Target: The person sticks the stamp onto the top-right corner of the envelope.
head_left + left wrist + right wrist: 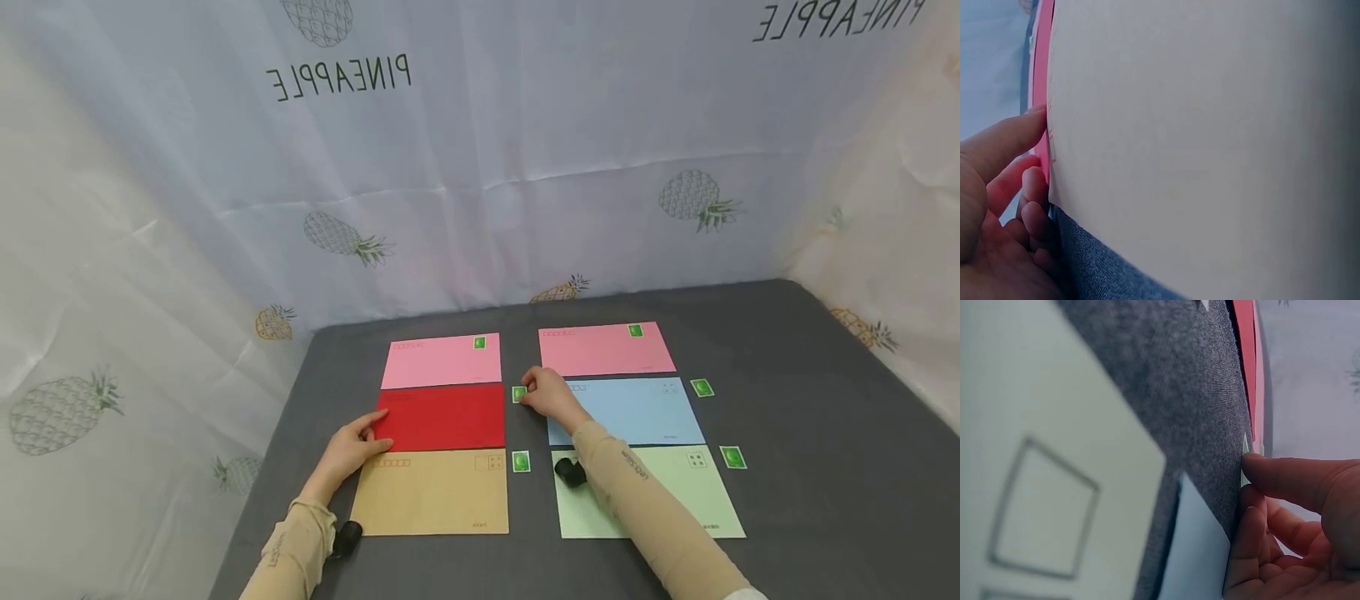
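My left hand (350, 450) rests at the left edge of a red envelope (442, 417), index finger and thumb spread apart on it. In the left wrist view the thumb touches the envelope's edge beside a tan envelope (1197, 137). With thumb and fingertips, my right hand (551, 394) pinches a small green stamp (517, 395) at its right edge, on the grey cloth just right of the red envelope. The right wrist view shows a pale sliver of this stamp (1245, 478) between thumb and forefinger; the rest is hidden. Pink envelopes at the top of both columns bear green stamps (480, 342).
Beneath the right forearm lie a blue envelope (637, 417) and a light green envelope (675, 492). Loose green stamps lie beside the tan envelope (521, 462), by the blue one (702, 387) and by the green one (732, 457). A pineapple-print curtain (465, 208) hangs behind the grey tabletop (840, 483).
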Action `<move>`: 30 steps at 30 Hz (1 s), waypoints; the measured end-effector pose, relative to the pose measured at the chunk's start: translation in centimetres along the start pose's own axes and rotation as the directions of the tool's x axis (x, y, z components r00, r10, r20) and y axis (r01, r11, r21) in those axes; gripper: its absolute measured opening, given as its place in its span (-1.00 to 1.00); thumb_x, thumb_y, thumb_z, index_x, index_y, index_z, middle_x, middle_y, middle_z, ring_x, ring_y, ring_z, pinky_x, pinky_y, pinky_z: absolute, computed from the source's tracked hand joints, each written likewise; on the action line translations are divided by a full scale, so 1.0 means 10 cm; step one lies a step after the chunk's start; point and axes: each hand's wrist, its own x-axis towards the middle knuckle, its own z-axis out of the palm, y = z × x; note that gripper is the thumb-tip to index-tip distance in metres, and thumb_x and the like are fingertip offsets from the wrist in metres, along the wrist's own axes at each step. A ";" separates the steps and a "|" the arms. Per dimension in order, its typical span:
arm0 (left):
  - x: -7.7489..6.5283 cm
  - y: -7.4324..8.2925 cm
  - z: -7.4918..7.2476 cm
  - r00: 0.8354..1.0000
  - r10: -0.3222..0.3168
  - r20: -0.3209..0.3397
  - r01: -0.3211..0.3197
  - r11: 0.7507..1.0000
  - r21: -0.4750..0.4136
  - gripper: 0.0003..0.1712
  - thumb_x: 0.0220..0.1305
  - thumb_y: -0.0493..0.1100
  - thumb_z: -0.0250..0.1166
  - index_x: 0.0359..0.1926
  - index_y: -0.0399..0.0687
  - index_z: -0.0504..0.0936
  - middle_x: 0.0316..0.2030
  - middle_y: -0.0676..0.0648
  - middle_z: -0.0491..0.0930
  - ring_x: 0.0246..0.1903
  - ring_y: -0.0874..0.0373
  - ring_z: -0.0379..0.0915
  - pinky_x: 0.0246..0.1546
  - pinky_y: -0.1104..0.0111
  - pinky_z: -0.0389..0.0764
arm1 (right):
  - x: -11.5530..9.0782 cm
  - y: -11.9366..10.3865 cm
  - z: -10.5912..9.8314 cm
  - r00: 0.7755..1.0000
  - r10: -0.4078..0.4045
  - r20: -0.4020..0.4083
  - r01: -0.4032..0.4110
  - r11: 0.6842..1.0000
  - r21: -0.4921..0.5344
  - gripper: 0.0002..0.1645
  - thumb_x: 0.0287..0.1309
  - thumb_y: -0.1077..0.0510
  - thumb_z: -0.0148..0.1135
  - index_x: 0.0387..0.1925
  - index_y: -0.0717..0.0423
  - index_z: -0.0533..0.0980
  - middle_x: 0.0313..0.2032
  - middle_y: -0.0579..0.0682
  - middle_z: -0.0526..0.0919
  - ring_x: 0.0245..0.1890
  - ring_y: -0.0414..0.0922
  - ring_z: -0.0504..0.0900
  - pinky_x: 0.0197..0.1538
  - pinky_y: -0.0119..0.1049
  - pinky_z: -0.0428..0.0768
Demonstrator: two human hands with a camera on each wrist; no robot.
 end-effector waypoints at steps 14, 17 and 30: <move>0.01 -0.05 0.04 1.000 0.011 -0.014 -0.011 1.000 0.011 -0.33 0.09 -0.15 0.35 0.25 -0.08 0.40 -0.60 0.04 0.29 -0.55 0.22 0.20 -0.48 0.44 0.25 | -0.03 0.01 0.01 0.999 -0.023 -0.036 0.023 1.000 0.000 -0.77 -0.08 0.28 0.33 -0.35 0.23 0.46 -0.41 0.07 0.48 -0.41 -0.09 0.42 -0.34 -0.33 0.42; 0.02 -0.05 0.04 1.000 0.019 -0.015 -0.018 1.000 0.014 -0.33 0.09 -0.15 0.35 0.25 -0.09 0.40 -0.60 0.05 0.29 -0.55 0.22 0.20 -0.49 0.44 0.24 | -0.02 0.01 0.01 0.999 -0.022 -0.038 0.022 1.000 0.006 -0.77 -0.07 0.29 0.33 -0.35 0.23 0.45 -0.41 0.06 0.48 -0.43 -0.10 0.41 -0.36 -0.33 0.42; 0.00 -0.02 0.04 1.000 0.001 -0.014 -0.001 1.000 -0.001 -0.33 0.09 -0.15 0.36 0.25 -0.10 0.40 -0.59 0.02 0.30 -0.53 0.18 0.22 -0.48 0.41 0.26 | -0.05 -0.03 0.01 0.999 -0.002 -0.034 0.002 1.000 0.022 -0.89 0.04 0.27 0.23 -0.36 0.15 0.46 -0.43 0.04 0.52 -0.44 -0.11 0.44 -0.35 -0.32 0.42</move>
